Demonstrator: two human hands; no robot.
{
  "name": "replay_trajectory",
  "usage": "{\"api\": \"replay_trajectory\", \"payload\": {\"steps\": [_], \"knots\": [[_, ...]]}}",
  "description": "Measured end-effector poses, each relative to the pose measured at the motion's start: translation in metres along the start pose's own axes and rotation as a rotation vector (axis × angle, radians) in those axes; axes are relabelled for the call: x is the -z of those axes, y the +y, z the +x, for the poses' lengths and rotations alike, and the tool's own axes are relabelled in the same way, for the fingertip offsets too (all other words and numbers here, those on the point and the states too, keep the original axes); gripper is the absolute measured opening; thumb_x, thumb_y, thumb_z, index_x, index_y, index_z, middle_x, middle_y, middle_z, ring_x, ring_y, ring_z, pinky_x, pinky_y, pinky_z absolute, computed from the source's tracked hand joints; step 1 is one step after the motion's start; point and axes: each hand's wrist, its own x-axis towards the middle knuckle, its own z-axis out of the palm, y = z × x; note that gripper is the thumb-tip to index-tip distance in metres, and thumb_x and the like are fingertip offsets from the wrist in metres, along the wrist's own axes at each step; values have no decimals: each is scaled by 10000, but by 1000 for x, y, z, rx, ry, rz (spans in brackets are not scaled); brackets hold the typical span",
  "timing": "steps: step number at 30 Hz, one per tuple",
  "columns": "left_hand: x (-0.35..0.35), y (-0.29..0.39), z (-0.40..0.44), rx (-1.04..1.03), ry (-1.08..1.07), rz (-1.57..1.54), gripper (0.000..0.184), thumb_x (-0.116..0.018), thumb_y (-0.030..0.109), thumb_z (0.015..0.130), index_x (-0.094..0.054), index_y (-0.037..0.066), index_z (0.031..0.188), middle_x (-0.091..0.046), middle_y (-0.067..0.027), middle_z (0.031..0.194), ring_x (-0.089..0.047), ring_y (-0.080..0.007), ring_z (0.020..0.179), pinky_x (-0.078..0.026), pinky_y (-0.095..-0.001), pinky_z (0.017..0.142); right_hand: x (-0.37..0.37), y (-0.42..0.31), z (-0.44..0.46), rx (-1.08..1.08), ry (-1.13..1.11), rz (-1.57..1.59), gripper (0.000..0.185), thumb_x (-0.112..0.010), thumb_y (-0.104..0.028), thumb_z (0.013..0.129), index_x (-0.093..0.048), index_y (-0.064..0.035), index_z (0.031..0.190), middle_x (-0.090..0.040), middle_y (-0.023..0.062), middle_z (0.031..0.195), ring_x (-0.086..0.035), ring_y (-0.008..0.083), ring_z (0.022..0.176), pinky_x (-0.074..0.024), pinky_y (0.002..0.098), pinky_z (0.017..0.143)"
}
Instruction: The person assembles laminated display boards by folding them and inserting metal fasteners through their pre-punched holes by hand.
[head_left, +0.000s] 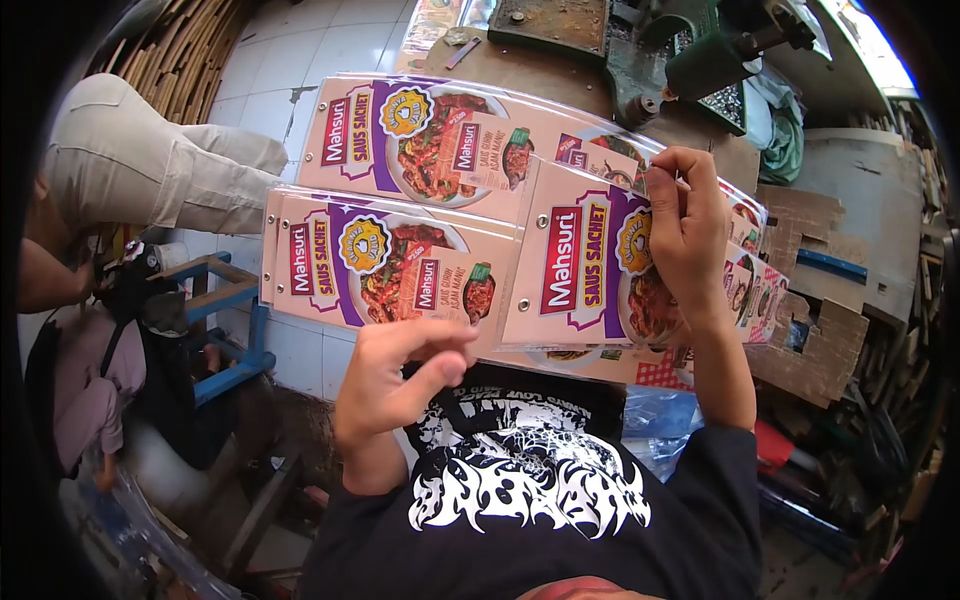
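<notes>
Glossy pink printed sheets reading "Mahsuri Saus Sachet" lie in stacks before me, with metal eyelets along their left edges. One stack (pixel 420 130) is at the back, another (pixel 390 260) at the front left, and a further sheet (pixel 570 250) overlaps them on the right. My right hand (pixel 690 220) is over the upper right of that sheet, fingers curled and pressed together; what lies between the fingertips is hidden. My left hand (pixel 405 375) hovers at the lower edge of the front left stack, its fingers bent and thumb apart, holding nothing.
A green metal machine (pixel 710 65) and a dark tray (pixel 550 25) stand at the back of the worktable. Broken cardboard (pixel 820 300) lies at the right. People sit and stand at the left, near a blue metal frame (pixel 235 375). A green bag (pixel 785 145) hangs behind.
</notes>
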Motion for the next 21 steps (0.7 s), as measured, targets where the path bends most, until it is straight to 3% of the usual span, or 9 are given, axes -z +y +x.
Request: {"api": "replay_trajectory", "payload": {"steps": [1,5,8,12,17,21], "knots": [[-15,0,6,87,117,-231,201,-639,71,922,-652,-63,1070,-703,-106,851,-655,-126,693,-523,-248,627,0,-1,-2,-1,-3,-5,89,-617,-72,937,-573,-5,975,-621,87,791,-572,153,626,-457,285,588],[-33,-30,24,94,102,-457,206,-590,86,964,-639,-81,1075,-697,-114,916,-664,-140,794,-540,-269,688,0,-3,-4,11,1,16,79,-626,-51,924,-578,-7,969,-616,86,783,-565,154,627,-456,291,585],[-38,-32,32,115,-93,-829,221,-614,104,959,-621,-83,1075,-686,-104,942,-654,-138,823,-531,-264,749,-2,2,-5,66,24,10,80,-630,-36,913,-579,-6,967,-609,91,779,-555,166,615,-453,300,579],[-36,-33,37,88,-170,-853,207,-612,102,960,-623,-79,1060,-684,-101,952,-649,-128,821,-528,-263,741,-2,1,-4,80,26,-3,77,-628,-28,908,-579,-7,964,-608,100,792,-552,191,612,-453,310,582],[-37,-28,40,49,-39,-622,151,-594,58,943,-623,-72,1015,-677,-85,911,-633,-102,808,-516,-248,713,-1,-1,-3,102,14,-25,70,-624,-23,910,-579,-6,962,-611,105,800,-562,202,619,-455,320,581],[-34,-29,42,23,-105,-582,144,-588,63,927,-617,-65,986,-663,-66,908,-615,-82,817,-497,-229,727,1,-3,-3,122,-3,-23,70,-620,-23,912,-577,-4,963,-613,104,802,-567,203,623,-456,322,583]]}}
